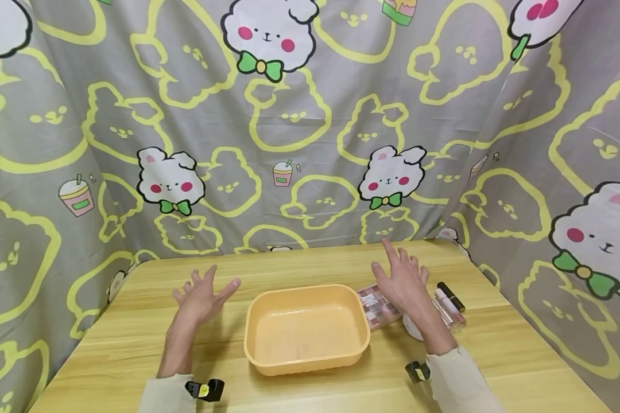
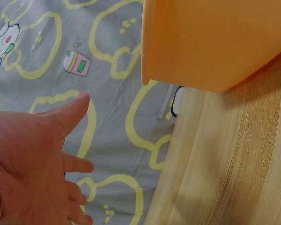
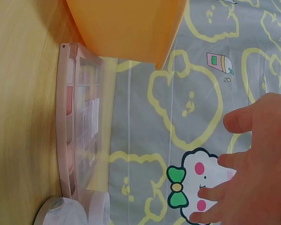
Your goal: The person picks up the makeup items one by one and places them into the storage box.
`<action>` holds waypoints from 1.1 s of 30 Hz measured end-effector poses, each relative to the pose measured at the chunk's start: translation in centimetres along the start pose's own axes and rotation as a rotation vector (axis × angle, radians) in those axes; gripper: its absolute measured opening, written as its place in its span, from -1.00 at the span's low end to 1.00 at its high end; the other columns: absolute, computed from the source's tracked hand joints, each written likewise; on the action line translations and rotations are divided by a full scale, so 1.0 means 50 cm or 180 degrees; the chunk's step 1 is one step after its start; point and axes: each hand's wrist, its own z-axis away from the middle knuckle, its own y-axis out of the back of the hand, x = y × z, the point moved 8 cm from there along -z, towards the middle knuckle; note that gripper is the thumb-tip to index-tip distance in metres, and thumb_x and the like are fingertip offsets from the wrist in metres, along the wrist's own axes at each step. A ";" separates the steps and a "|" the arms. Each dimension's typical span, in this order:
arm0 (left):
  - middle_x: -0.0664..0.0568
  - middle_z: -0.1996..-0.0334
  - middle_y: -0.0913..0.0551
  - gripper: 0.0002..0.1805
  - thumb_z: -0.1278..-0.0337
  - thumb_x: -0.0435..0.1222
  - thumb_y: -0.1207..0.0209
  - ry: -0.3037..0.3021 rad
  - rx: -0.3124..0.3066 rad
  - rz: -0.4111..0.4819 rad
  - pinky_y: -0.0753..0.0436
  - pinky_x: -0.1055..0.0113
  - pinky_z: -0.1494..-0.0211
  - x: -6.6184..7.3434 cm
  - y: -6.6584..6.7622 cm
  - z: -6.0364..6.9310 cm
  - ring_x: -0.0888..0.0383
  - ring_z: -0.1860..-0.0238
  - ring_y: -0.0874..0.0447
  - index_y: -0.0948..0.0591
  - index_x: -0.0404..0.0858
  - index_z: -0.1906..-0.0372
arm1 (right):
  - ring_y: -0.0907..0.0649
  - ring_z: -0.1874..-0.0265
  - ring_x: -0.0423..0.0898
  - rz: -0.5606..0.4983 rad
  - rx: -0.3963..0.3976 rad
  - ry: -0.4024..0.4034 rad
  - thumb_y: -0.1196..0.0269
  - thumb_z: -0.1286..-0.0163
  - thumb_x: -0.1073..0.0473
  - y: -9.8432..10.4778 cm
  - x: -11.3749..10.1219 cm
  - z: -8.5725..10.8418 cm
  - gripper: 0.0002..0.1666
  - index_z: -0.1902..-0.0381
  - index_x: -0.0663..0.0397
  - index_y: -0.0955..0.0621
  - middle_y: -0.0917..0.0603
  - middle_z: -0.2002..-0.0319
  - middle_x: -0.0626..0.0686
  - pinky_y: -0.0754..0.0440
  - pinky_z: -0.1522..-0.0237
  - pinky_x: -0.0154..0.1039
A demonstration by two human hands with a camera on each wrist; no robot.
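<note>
A yellow-orange plastic basin [image 1: 307,332] stands on the wooden table between my two hands, with nothing in it. To its left my left hand [image 1: 201,298] hovers above the table, fingers spread and holding nothing. On the other side, my right hand [image 1: 404,281] is raised with spread fingers over an eyeshadow palette [image 1: 377,307]. That palette lies beside the basin, partly hidden under the hand in the head view; the right wrist view shows its clear lid [image 3: 90,117]. A round white item [image 1: 412,327] sits next to it, mostly covered by my right forearm.
Right of my right forearm lie several slim cosmetic tubes, among them a black tube [image 1: 451,296] and a pink-and-white tube [image 1: 450,299]. A patterned grey curtain [image 1: 289,126] hangs around the table's back and sides. Bare wooden tabletop [image 1: 129,321] shows at the left.
</note>
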 end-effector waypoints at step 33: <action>-0.51 -0.43 -0.28 -0.03 -0.44 0.26 0.05 -0.0317 -0.0750 0.0520 -0.40 -0.29 -0.37 0.053 -0.080 0.014 -0.43 -0.43 -0.29 -0.13 -0.43 -0.56 | -0.55 -0.25 0.36 -0.0649 -0.0777 0.0036 -0.06 -0.59 -0.01 -0.077 -0.038 0.019 -0.31 -0.49 0.27 -0.26 -0.43 -0.37 0.42 -0.54 -0.23 0.25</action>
